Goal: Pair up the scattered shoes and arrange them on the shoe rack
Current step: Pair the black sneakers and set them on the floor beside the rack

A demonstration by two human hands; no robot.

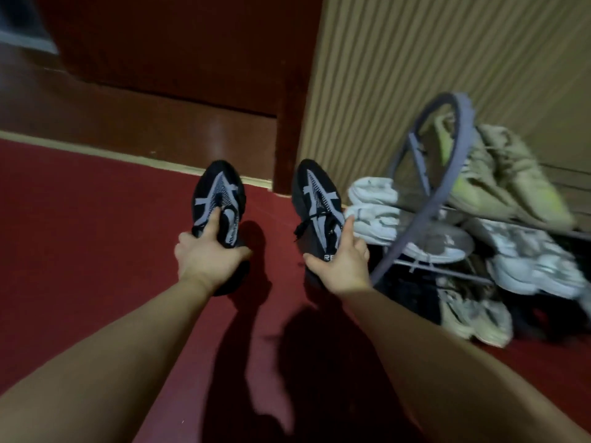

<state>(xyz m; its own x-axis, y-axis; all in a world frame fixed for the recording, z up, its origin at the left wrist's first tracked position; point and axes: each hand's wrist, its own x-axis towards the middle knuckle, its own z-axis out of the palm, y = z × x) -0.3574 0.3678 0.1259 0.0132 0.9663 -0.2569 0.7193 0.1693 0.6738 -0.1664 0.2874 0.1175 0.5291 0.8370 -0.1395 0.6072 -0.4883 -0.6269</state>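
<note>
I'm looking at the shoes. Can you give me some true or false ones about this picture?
1. The left hand holds a black sneaker, and the right hand holds the other black sneaker. True.
2. The two held sneakers have different colours. False: both are black with grey stripes.
3. The shoe rack stands to the right of the hands. True.
4. The rack has no shoes on it. False: white sneakers and beige sneakers sit on it.
5. The floor is blue. False: it is red.
</note>
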